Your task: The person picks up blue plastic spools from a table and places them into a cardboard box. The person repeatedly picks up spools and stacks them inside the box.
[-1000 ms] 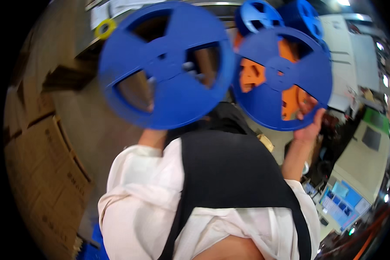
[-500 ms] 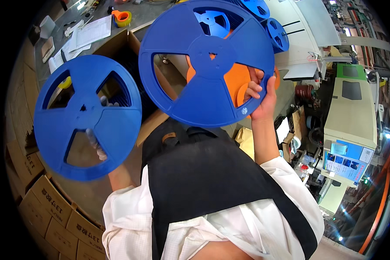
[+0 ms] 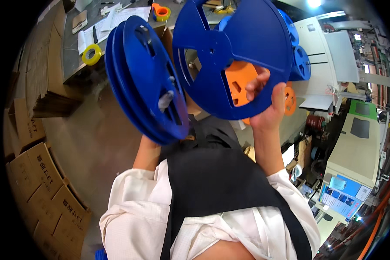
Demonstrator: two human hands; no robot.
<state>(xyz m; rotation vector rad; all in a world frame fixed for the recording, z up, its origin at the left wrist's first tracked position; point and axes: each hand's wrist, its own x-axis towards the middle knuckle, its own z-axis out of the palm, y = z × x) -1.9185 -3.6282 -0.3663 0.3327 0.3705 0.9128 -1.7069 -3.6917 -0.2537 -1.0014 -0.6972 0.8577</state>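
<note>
My left hand (image 3: pixel 165 99) is closed on a blue plastic reel (image 3: pixel 145 65), tilted so that several of its round edges show side by side. Greyish covered fingertips come through a cutout; the rest of that hand is hidden behind the disc. On the right, my right hand (image 3: pixel 268 102) grips the lower right rim of a second large blue reel (image 3: pixel 258 37), its fingers showing through a window and its thumb on the near face. This reel faces me almost flat, close beside the left one. Whether their rims touch I cannot tell.
Behind the reels are a cardboard box (image 3: pixel 164 37), orange reels (image 3: pixel 290 101) and more blue reels (image 3: pixel 301 63) by thin rods. Yellow tape (image 3: pixel 92 54) and papers (image 3: pixel 125 18) lie on the grey table. Stacked cartons (image 3: pixel 41 173) stand left; a beige machine (image 3: pixel 355 143) stands right.
The left reel has swung from facing me to a steep tilt and moved right, close to the other reel. The right reel has shifted slightly right. The whole view has shifted too.
</note>
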